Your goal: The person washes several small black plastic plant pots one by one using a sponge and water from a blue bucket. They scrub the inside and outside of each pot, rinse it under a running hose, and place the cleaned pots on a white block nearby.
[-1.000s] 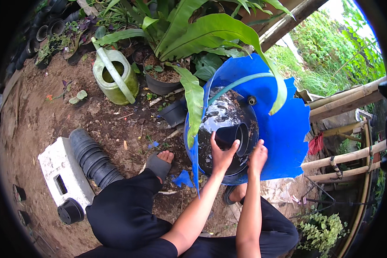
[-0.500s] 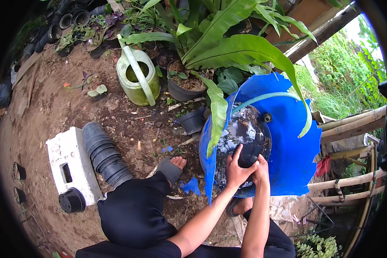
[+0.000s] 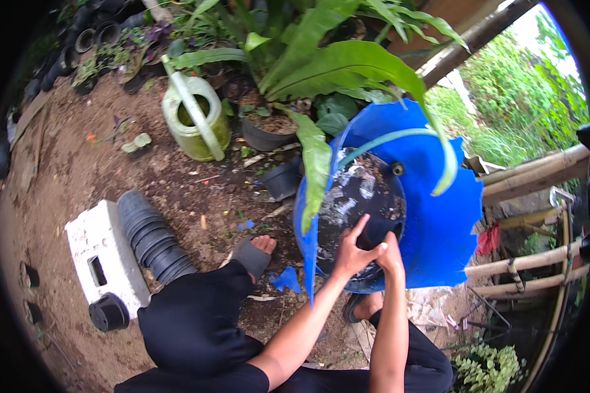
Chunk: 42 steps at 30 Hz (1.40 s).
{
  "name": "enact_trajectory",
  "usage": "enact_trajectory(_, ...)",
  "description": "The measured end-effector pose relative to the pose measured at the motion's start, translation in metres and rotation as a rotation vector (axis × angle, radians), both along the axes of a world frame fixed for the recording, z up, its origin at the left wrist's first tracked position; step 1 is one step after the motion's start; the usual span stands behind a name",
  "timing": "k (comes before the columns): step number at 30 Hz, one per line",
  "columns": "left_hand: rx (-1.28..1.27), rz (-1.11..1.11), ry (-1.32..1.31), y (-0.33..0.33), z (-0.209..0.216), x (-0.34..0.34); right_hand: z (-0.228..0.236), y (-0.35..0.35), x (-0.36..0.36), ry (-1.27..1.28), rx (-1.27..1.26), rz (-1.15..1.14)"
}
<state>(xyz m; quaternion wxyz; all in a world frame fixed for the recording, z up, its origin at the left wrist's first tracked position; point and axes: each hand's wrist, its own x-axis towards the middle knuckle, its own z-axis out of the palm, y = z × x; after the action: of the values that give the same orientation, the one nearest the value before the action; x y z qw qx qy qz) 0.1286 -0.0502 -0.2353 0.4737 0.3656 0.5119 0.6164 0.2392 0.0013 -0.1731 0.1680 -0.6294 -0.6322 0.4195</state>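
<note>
Your left hand (image 3: pixel 354 254) and right hand (image 3: pixel 391 254) meet over the blue barrel (image 3: pixel 444 216), clamped on a black pot (image 3: pixel 376 230). Left thumb and forefinger spread, thumb reaching your right hand; other fingertips partly hidden, spacing can't be told. Pot sits inside the barrel's mouth, about five o'clock of centre, over dark liquid. Pale green hose (image 3: pixel 388 139) arcs at twelve. From the barrel: watering can (image 3: pixel 208 145) at ten, nested black pots (image 3: pixel 152 230) at nine.
</note>
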Motion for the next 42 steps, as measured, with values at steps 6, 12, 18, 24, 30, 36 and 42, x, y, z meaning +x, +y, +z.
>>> enact_trajectory(6, -0.043, 0.067, -0.016, 0.009, 0.006, 0.007, 0.0, 0.008, 0.014, -0.318, 0.337, 0.171)
enact_trajectory(12, -0.066, -0.025, 0.169, 0.009, 0.024, -0.003, -0.013, 0.009, 0.017, -0.357, 0.693, 0.321)
enact_trajectory(18, -0.048, 0.097, 0.326, 0.009, 0.034, -0.013, -0.024, 0.005, 0.007, 0.254, -0.012, 0.039)
enact_trajectory(24, -0.358, 0.444, 0.269, 0.01, 0.037, -0.004, -0.018, 0.027, -0.007, 0.753, -0.075, -0.34)
enact_trajectory(30, -0.428, 0.539, 0.244, 0.013, 0.033, -0.013, -0.09, 0.056, 0.015, 0.335, -0.123, -0.602)
enact_trajectory(36, -0.459, 0.56, 0.175, 0.014, 0.032, -0.014, -0.205, 0.011, 0.029, -0.419, -0.095, -0.218)
enact_trajectory(42, -0.429, 0.578, 0.146, 0.014, 0.031, -0.015, -0.222, 0.01, 0.042, -0.555, -0.437, 0.287)
